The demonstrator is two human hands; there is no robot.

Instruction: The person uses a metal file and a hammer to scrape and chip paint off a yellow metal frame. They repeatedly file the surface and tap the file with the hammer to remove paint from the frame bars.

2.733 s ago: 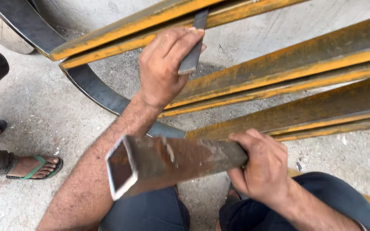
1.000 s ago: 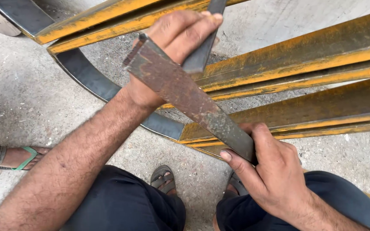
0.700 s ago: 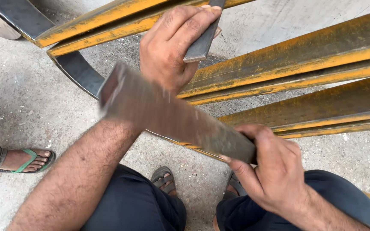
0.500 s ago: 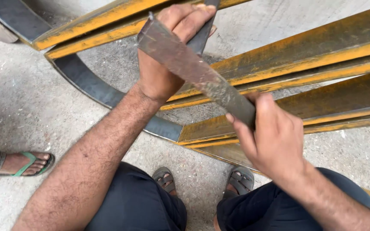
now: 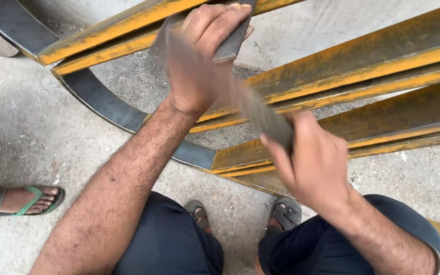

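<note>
**Two hands on steel over a concrete floor**

The right hand (image 5: 314,160) is clamped around a rusty metal bar (image 5: 260,114), blurred, slanting up across the left hand (image 5: 199,61). The left hand is closed on a flat dark strip (image 5: 232,38), held against yellow-painted steel beams (image 5: 373,66) lying on the floor (image 5: 36,137) beside a curved dark band (image 5: 103,104).
</note>
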